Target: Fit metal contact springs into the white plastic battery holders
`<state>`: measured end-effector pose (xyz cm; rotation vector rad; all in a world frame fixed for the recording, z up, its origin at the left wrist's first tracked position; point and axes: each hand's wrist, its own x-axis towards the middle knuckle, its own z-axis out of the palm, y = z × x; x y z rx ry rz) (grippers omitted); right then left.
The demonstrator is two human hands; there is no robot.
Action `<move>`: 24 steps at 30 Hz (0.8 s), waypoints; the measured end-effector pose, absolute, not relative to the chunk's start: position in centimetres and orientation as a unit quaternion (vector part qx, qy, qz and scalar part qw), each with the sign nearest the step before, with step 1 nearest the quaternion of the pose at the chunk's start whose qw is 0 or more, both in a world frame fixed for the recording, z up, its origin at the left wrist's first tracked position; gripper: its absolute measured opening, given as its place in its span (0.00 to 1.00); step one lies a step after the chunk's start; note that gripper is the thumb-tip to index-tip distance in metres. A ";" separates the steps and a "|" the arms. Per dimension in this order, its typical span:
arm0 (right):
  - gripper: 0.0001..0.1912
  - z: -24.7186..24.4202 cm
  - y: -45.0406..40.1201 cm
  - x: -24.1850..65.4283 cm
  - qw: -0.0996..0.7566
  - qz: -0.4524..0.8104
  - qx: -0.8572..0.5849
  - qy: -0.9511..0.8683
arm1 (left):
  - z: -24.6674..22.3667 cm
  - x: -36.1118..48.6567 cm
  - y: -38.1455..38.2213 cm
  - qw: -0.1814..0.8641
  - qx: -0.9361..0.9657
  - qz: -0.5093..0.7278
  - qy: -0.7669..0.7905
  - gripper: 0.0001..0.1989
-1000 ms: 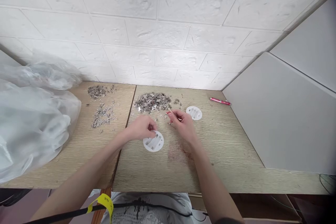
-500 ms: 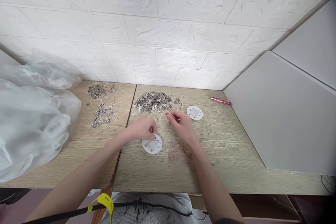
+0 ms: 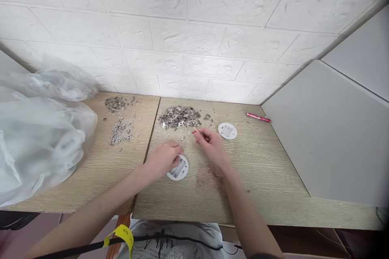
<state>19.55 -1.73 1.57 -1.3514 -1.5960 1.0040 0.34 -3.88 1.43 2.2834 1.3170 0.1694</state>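
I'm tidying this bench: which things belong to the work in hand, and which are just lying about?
Likely in the work:
near disc, touched by the left hand;
thin stick in the right hand;
far disc;
central metal pile;
left metal pieces.

Probably lying about:
red pen-like object;
plastic bags, contents unclear.

A white disc (image 3: 182, 171) is touched at its edge by the left hand (image 3: 164, 158). A thin stick (image 3: 197, 130) is held in the right hand (image 3: 214, 146), and a second disc (image 3: 227, 130) is seen just beside this hand. Metal pieces (image 3: 179, 116) are heaped near the wall (image 3: 197, 36); a red pen (image 3: 258, 117) is laid near the panel (image 3: 322, 141).
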 end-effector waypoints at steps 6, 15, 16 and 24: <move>0.16 1.1 -1.7 19.3 0.390 0.380 -0.517 -0.661 | 1.6 0.5 -3.1 0.307 0.805 0.088 0.499 0.07; 0.19 0.1 -1.0 19.5 0.416 0.452 -0.477 -0.628 | 2.8 2.3 1.0 0.492 0.644 0.347 0.472 0.08; 0.19 0.0 -0.8 19.6 0.435 0.464 -0.484 -0.600 | 2.7 2.7 1.2 0.528 0.611 0.366 0.463 0.11; 0.18 -1.0 -0.5 19.4 0.498 0.409 -0.520 -0.561 | 0.7 2.8 0.3 0.689 0.439 0.409 0.407 0.20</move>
